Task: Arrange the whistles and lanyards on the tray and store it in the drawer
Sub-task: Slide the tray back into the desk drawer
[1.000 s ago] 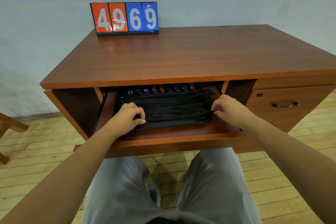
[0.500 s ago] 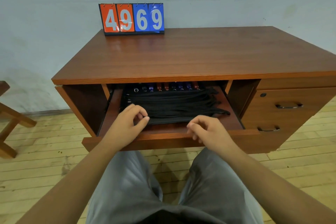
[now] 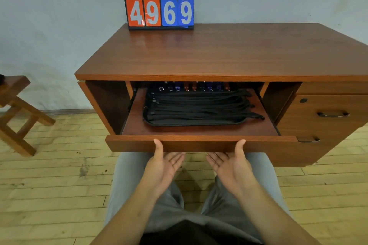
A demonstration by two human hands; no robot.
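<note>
1. Pull-out reddish-brown wooden drawer (image 3: 199, 142) is extended from under the worktop (image 3: 219, 53), front panel toward the person.
2. Flat black tray (image 3: 191, 123) lies inside the drawer, centred left to right, set back from the front panel with bare drawer floor in front of it.
3. Black fabric lanyards (image 3: 199, 105) lie on the tray in side-by-side horizontal rows; the right ends of some run past the tray's right edge onto the drawer floor.
4. Row of small whistles (image 3: 195, 86), blue and orange-red with some dark ones, sits along the tray's far edge, partly shadowed under the worktop. Exact count unclear.
5. Left hand (image 3: 162, 167) is palm up, fingers spread and loose, thumb tip touching the lower part of the drawer front. It holds nothing.
6. Right hand (image 3: 232, 166) mirrors it: palm up, fingers apart, thumb tip against the drawer front, holding nothing.
7. The hands sit apart, a gap between them, both below the drawer's front edge and above grey-trousered knees (image 3: 129, 181).
8. Orange and blue flip scoreboard (image 3: 159, 11) reading 4969 stands at the worktop's rear, against the wall.
9. Side drawers with metal handles (image 3: 332, 114) are at the right, shut.
10. Wooden stool (image 3: 16, 113) stands on the plank floor at far left, well apart from the desk.
</note>
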